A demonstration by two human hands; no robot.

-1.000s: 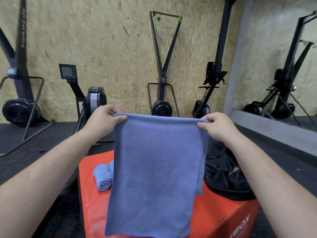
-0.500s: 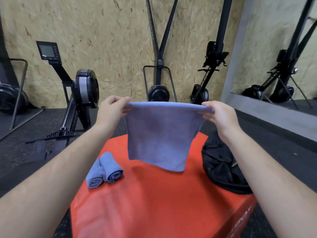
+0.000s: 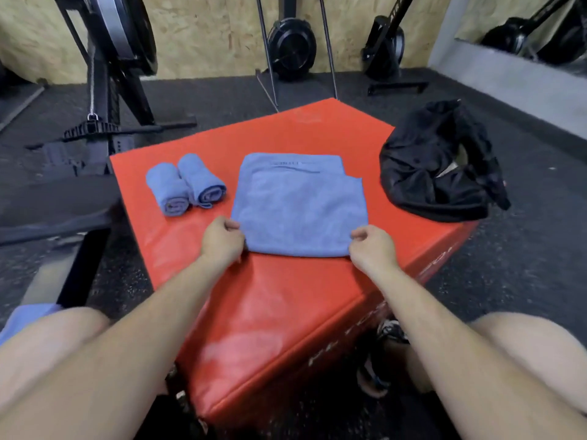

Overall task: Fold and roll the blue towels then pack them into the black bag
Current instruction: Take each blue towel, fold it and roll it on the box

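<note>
1. We're looking at the folded blue towel (image 3: 298,206), lying flat on top of the red box (image 3: 286,300), its upper layer a little short of the lower one at the far right corner.
2. The left hand (image 3: 222,241) is at the towel's near left corner, fingers curled together and pinching the edge.
3. The right hand (image 3: 370,246) is at the towel's near right corner, fingertips closed on the cloth there.
4. Just left of the towel, we see two rolled blue towels (image 3: 185,184) side by side, touching each other, on the same box top.
5. Right of the towel, apart from it, the black bag (image 3: 435,163) slumps at the box's right edge, its mouth gaping.
6. Beyond the box stands dark gym equipment (image 3: 117,58) on the black floor.
</note>
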